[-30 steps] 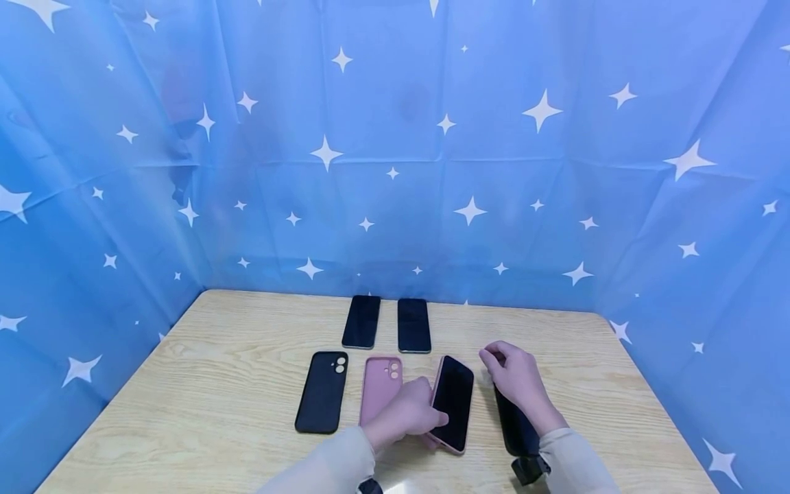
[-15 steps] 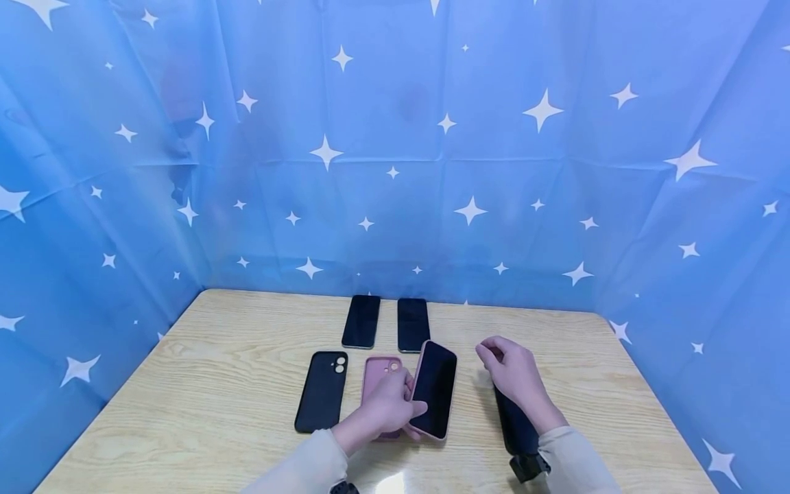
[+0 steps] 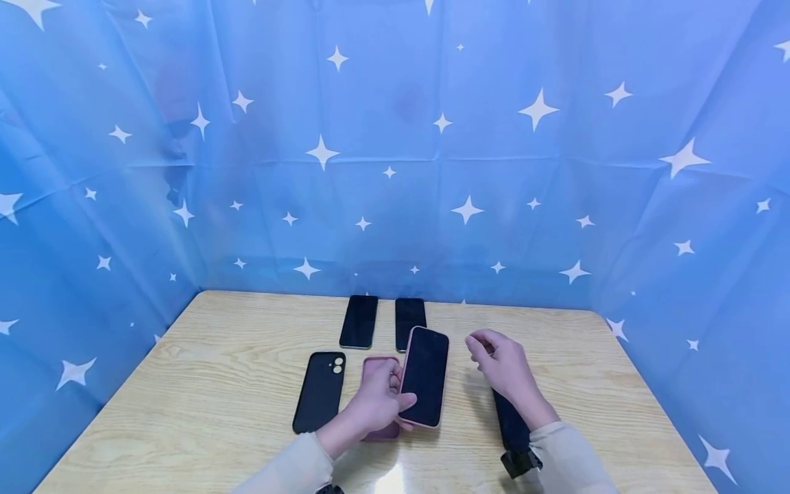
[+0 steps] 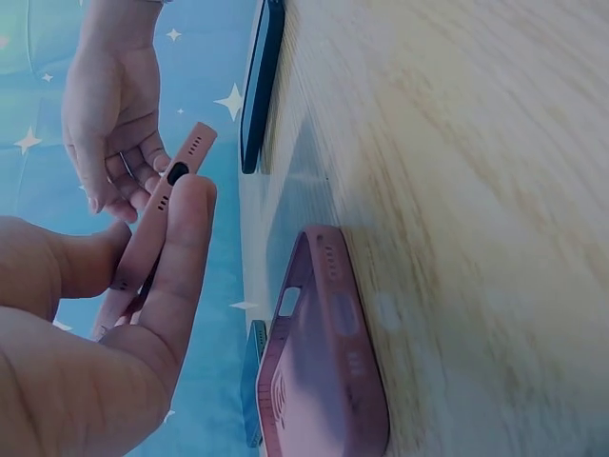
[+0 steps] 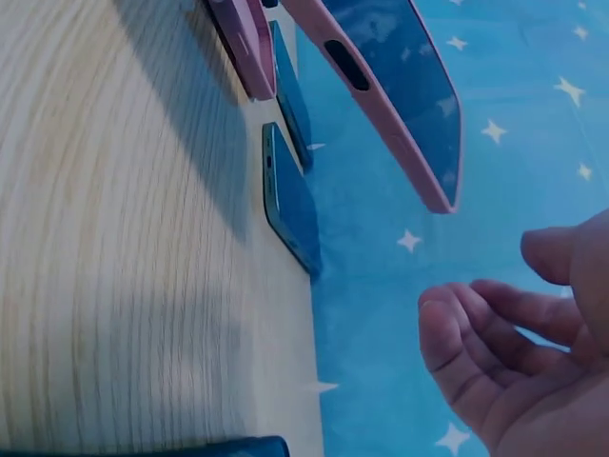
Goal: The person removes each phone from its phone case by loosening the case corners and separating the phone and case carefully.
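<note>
My left hand pinches a smartphone in a pink case, thumb on the screen side and fingers behind. The left wrist view shows the cased phone raised above the table, edge-on between thumb and finger. Beneath that hand lies an empty pink phone case, open side up, partly covered in the head view. My right hand hovers to the right of the held phone, fingers loosely bent around nothing. Below its wrist lies a dark phone or case, partly hidden by the forearm.
An empty black phone case lies left of the pink one. Two bare phones, one left and one right, lie toward the back edge of the wooden table. A blue star-patterned curtain stands behind.
My left hand has carried the pink-cased phone left and away from me, so it now overlaps the right back phone in the head view. My right hand has shifted slightly left.
</note>
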`<state>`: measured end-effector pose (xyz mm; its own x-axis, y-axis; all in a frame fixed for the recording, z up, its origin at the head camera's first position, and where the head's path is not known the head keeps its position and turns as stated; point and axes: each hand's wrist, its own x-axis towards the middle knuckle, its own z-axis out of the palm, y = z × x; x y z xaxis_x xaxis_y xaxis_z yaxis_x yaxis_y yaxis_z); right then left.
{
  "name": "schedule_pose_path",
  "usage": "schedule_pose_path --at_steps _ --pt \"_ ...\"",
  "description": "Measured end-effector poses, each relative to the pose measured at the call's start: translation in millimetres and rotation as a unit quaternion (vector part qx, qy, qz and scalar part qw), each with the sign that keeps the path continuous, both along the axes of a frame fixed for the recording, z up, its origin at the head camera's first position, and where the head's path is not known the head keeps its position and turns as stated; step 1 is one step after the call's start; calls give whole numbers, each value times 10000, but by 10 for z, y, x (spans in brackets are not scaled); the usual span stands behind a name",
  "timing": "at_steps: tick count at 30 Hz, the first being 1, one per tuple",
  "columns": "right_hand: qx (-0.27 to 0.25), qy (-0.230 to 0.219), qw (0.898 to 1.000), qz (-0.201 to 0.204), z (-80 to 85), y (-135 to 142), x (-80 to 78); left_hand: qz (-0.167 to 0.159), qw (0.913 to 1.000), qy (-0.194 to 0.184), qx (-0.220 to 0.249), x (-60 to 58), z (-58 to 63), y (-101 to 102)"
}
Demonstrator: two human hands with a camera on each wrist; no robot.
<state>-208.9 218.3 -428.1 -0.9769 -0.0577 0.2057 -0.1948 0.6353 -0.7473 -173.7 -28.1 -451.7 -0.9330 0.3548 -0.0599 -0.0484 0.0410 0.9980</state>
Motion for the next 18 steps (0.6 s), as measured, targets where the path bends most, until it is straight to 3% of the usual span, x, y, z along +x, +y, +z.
schedule_pose_path --at_steps 8,18 --pt "-474 -62 9987 160 -32 -167 -40 -135 9996 51 258 22 -6 -28" --pt "-1001 -128 9947 199 -18 -308 -56 -78 9991 174 381 37 -22 3"
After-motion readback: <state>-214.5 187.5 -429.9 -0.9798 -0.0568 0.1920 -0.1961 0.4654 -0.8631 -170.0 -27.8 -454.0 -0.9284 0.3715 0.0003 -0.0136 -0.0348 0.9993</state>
